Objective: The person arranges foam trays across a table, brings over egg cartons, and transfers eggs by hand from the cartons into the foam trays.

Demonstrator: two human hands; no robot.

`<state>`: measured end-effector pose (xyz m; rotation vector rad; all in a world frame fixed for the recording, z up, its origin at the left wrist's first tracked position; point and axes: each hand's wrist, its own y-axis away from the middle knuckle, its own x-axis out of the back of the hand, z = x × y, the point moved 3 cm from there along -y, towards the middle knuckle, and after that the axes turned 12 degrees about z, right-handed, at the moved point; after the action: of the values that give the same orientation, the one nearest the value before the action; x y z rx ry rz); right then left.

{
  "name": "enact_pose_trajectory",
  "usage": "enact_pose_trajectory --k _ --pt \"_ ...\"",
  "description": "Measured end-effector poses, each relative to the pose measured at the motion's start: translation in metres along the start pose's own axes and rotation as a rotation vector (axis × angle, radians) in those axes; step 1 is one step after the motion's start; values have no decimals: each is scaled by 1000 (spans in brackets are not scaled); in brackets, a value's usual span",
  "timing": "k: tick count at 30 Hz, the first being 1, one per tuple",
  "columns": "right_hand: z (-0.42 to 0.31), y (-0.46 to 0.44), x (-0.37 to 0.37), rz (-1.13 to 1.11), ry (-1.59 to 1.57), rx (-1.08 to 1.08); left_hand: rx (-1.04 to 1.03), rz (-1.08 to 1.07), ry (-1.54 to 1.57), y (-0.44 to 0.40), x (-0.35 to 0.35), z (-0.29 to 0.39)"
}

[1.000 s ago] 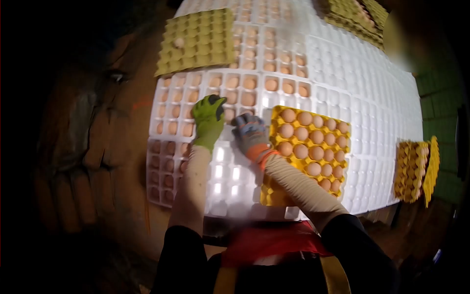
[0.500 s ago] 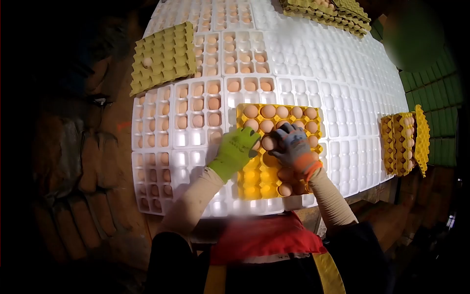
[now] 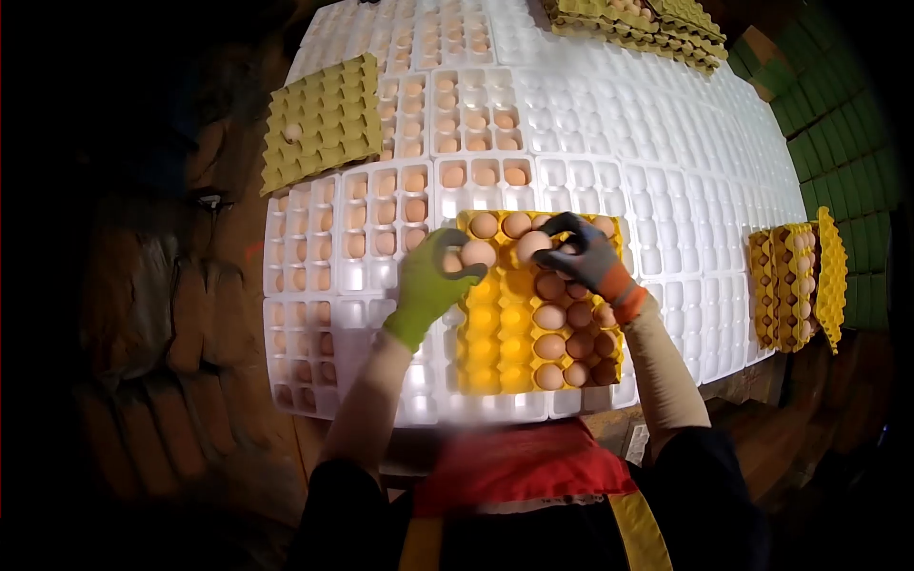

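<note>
A yellow egg tray (image 3: 486, 347) lies close in front of me on top of the white trays. Brown eggs (image 3: 549, 345) fill its right-hand columns and its far row, while bare yellow cups show at its near left. My left hand (image 3: 426, 290), in a green glove, is curled around a brown egg (image 3: 478, 254) at the tray's far left; a second egg is partly visible inside the grip. In a grey and orange glove, my right hand (image 3: 590, 259) pinches another brown egg (image 3: 533, 247) between thumb and fingers above the tray's far part.
White moulded trays (image 3: 666, 219) cover the table, those on the left holding eggs. An olive tray (image 3: 328, 119) with one egg lies at far left. Stacked olive trays (image 3: 633, 33) stand at the back, and stacked yellow trays (image 3: 785, 285) with eggs at the right edge.
Both hands have moved away from me over the yellow tray, the left also slightly left. Eggs in the near right columns, earlier behind my right hand, now show. The view has shifted slightly.
</note>
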<state>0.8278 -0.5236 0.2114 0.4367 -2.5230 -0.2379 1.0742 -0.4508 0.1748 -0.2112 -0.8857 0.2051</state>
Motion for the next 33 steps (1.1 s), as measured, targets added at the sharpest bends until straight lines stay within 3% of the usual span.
enact_pose_trajectory --k 2,4,5,6,8,10,13,15,17,19,22,25,26,28,29,30,31,33 --pt "17 -6 15 -64 -533 -56 658 -195 1070 7 -1 -28" --pt "10 -14 17 -9 -545 -13 719 -3 1268 3 8 -21" --pt "2 -24 16 10 -308 92 642 -46 1041 -8 4 -19" --pt "-3 -33 10 -20 -307 106 435 -20 749 -19 -1 -15" --pt "-20 -55 -20 52 825 432 -41 144 42 -34 -17 -8" --pt "-39 -54 -44 -26 1157 485 -296 133 -447 -44 -65 -15" --pt "-20 -64 -44 74 1115 586 -88 0 -537 -51 -42 7" --pt "-36 -51 -28 115 930 525 100 30 -132 -40 9 8" --pt "-48 -40 -26 74 712 503 187 330 -42 -11 35 -30" --pt "-60 -28 -53 12 584 585 215 522 -239 23 74 -65" --pt "-80 -28 -151 -80 651 713 447 320 -440 46 83 -110" --pt "-84 -36 -230 -90 700 743 424 179 -591 59 79 -115" --pt "-83 -37 -241 16 752 775 421 170 -584 70 78 -118" --pt "-74 -35 -246 109 822 810 249 524 -274 93 85 -122" --pt "-76 -30 -233 -53 576 642 202 615 -210 104 92 -116" --pt "-70 -21 -225 -204 332 451 217 613 -198 115 89 -115" --pt "-54 -14 -229 -166 230 484 303 528 -159 124 84 -118" --pt "-40 9 -235 -164 399 520 375 408 -158 132 89 -111"
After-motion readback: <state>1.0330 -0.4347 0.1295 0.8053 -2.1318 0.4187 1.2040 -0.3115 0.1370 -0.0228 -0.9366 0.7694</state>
